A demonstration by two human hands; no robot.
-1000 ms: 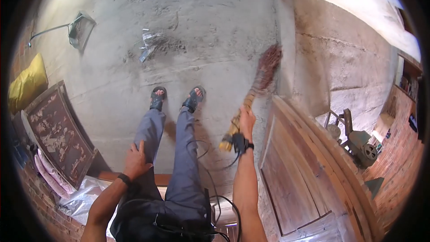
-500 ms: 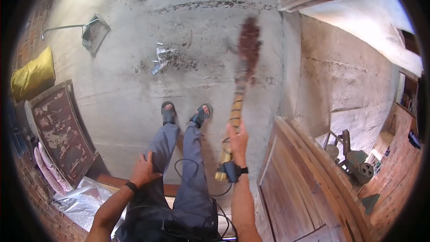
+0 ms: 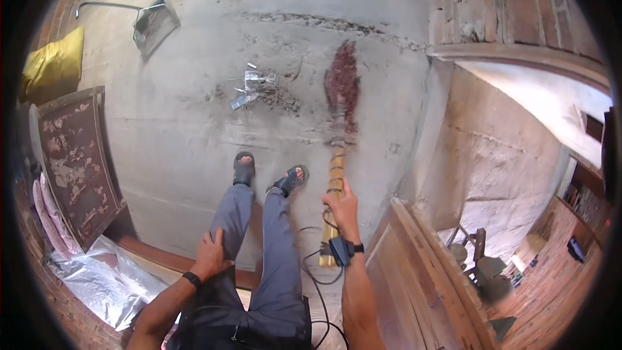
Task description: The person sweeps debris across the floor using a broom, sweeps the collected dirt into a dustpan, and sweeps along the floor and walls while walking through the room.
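Note:
My right hand point(image 3: 342, 207) is wrapped round the yellowish bound handle of a broom point(image 3: 336, 167). The broom's reddish-brown bristles point(image 3: 343, 84) reach forward over the concrete floor, slightly blurred. Left of the bristles is a pile of dirt and litter point(image 3: 275, 94), with bits of white and silvery wrapper point(image 3: 249, 84). My left hand point(image 3: 210, 256) lies on my left leg near the knee, fingers stretched out and holding nothing. A dark device point(image 3: 339, 250) is strapped at my right wrist, and a black cable loops beside it.
A long-handled dustpan point(image 3: 155, 24) rests on the floor at far left. Nearby are a yellow sack point(image 3: 55, 61), a worn brown panel point(image 3: 78, 162) and silvery plastic sheeting point(image 3: 107, 285). To the right stand a wooden door point(image 3: 414, 272) and a doorway; a machine point(image 3: 486, 269) sits beyond.
The broom's bristles have swung left and a little nearer, towards the litter pile. My right hand stays on the handle. My left hand remains on my leg. The view has shifted slightly.

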